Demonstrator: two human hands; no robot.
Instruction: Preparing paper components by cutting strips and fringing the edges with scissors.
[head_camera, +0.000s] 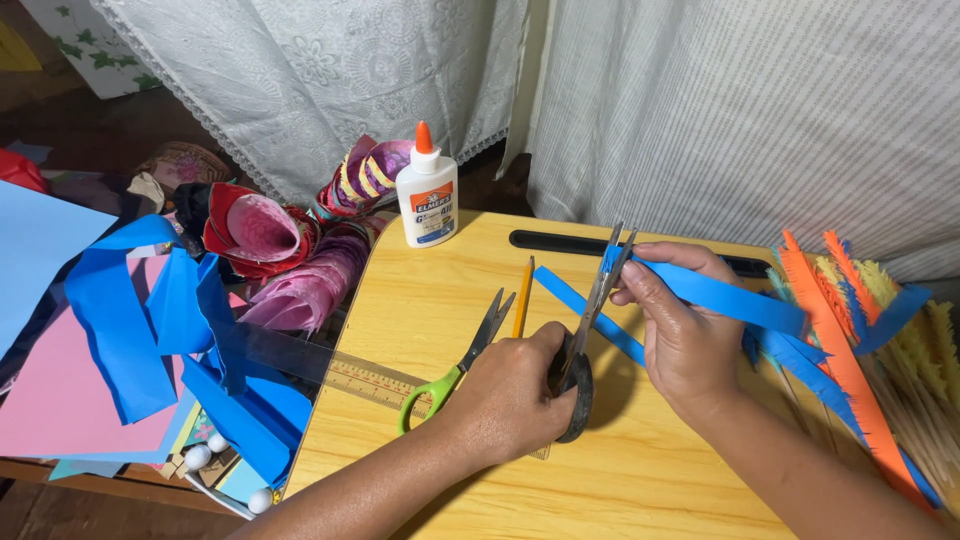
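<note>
My left hand (515, 385) grips the black handles of a pair of scissors (590, 320), blades pointing up and slightly apart. The blade tips meet the end of a blue paper strip (735, 297) that my right hand (680, 325) pinches between thumb and fingers. A second blue strip (585, 308) lies flat on the yellow wooden table (620, 480) beneath the scissors. Just left of my left hand rest green-handled scissors (455, 370), a yellow pencil (522, 295) and a clear ruler (330, 368).
A white glue bottle with an orange cap (427, 190) stands at the table's far left corner. Blue and pink paper sheets (150, 340) pile up at the left. Fringed orange, blue and yellow paper pieces (860, 340) lie at the right. Rolled paper flowers (290, 250) sit behind.
</note>
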